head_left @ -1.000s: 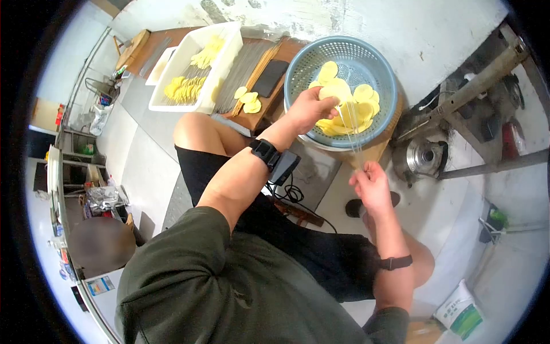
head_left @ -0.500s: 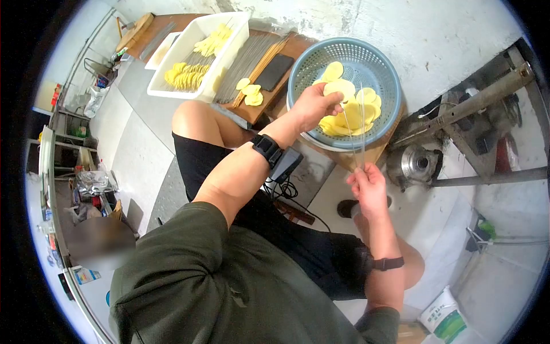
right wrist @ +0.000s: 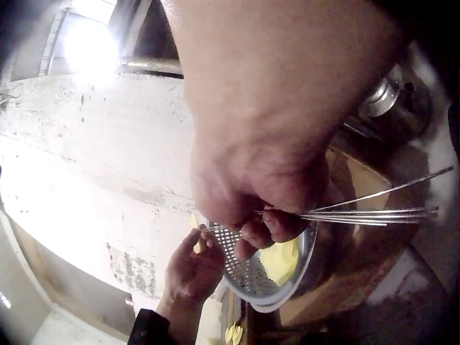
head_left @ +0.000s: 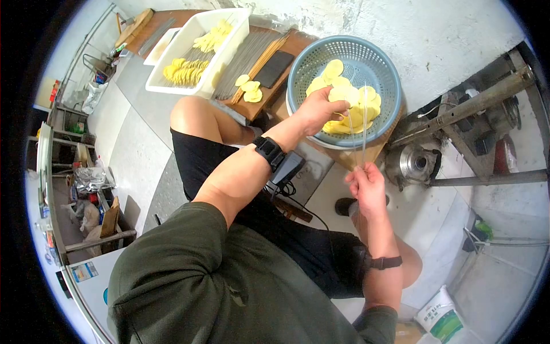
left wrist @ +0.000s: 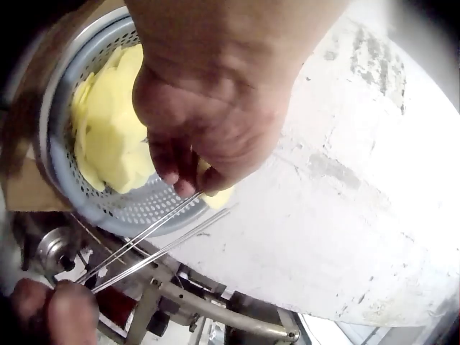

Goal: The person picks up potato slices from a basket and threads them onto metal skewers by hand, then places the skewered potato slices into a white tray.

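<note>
Over the blue colander [head_left: 296, 74], my left hand [head_left: 321, 110] pinches a yellow potato slice [left wrist: 218, 199] between thumb and fingers. My right hand [head_left: 368, 186], lower and to the right, grips several thin metal skewers [right wrist: 374, 214] near one end. Their other ends point up toward the left hand, and one skewer meets the pinched slice in the left wrist view. Loose potato slices [left wrist: 111, 118] are heaped inside the colander below. The right wrist view shows the skewers' rear ends sticking out behind the right fingers.
A white tray [head_left: 209, 86] holds skewered slices on the wooden bench, left of the colander. Loose metal skewers [head_left: 243, 63], bamboo sticks [head_left: 264, 62], a dark phone-like slab [head_left: 274, 69] and a few slices [head_left: 251, 92] lie beside it. A metal kettle [head_left: 413, 163] and frame [head_left: 487, 182] stand right.
The skewers' tips have spread apart, with one now at the left hand's fingers. Both hands stay about where they were, and the head view has shifted slightly.
</note>
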Motion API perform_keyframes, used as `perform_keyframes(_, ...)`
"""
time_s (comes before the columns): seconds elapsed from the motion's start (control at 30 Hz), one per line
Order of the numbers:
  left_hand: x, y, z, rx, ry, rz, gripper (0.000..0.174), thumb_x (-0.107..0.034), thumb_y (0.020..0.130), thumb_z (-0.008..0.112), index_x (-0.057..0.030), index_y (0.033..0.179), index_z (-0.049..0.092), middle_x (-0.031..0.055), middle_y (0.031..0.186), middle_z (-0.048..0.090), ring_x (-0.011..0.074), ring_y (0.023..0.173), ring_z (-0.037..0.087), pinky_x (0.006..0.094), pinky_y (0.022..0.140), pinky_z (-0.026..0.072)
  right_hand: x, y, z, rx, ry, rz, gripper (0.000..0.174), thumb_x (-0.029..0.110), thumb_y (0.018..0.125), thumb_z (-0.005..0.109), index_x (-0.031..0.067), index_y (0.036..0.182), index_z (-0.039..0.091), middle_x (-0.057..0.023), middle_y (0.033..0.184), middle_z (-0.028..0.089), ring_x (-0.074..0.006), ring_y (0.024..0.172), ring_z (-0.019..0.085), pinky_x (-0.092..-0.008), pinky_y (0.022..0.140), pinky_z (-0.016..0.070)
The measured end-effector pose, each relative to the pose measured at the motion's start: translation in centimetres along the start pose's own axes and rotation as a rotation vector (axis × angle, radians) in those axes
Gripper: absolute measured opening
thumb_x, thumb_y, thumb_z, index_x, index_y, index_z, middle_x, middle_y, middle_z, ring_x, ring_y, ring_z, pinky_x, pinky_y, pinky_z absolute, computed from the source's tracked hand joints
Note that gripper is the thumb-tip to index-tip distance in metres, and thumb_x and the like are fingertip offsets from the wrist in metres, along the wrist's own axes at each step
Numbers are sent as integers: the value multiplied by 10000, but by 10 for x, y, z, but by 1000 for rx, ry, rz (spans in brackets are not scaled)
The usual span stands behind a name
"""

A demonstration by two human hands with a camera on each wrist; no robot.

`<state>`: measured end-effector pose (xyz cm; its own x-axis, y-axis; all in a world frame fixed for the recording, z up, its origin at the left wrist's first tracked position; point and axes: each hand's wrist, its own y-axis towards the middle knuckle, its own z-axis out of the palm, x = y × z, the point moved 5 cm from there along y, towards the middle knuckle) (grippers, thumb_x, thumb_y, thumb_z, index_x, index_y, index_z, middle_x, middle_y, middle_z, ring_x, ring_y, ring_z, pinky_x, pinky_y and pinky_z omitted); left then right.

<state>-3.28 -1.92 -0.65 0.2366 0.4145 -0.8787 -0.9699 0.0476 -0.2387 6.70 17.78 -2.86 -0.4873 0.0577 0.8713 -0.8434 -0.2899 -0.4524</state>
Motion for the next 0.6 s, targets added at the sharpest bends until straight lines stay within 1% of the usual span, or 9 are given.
perform_keyframes(0.13,5,2,0,37,-100,6,246,-60,877,642,-20,1104,556,51,938,642,112,753,622,225,657,516,2,-1,0,-22,7,-3,107,152,961,505,46,979,493,-74,730,609,-68,478,428,-208,423,325)
perform_keyframes(0.27,2,1,-2,8,-65,26,255,-48,873,633,-9,1110,545,65,953,645,123,775,633,233,663,518,0,1,-1,-24,43,-36,106,145,963,502,43,989,488,-78,731,609,-71,477,429,-209,422,327)
perform_keyframes(0.33,-2,0,-2,-7,-44,30,250,-43,871,631,-9,1104,547,66,955,646,125,778,635,232,663,516,3,0,0,-64,14,-63,90,119,960,501,40,996,482,-75,723,601,-64,482,424,-202,423,327)
perform_keyframes(0.4,-6,-1,-2,-25,0,37,296,-24,843,630,17,1119,531,80,964,630,148,792,631,261,706,526,2,1,-1,-64,13,-72,90,106,957,503,37,1010,480,-70,720,596,-59,484,422,-197,425,326)
perform_keyframes(0.53,-5,6,-6,-24,1,34,274,-48,851,626,12,1105,543,72,961,630,142,779,627,257,689,517,9,-1,0,-78,21,-104,98,80,951,504,33,1036,493,-54,714,584,-45,488,413,-181,432,322)
perform_keyframes(0.6,-6,9,-11,-43,-71,45,261,-70,858,620,6,1098,550,63,960,630,131,755,618,251,666,506,7,0,-3,-90,15,-105,99,78,950,502,33,1038,504,-48,716,582,-43,493,411,-182,435,321)
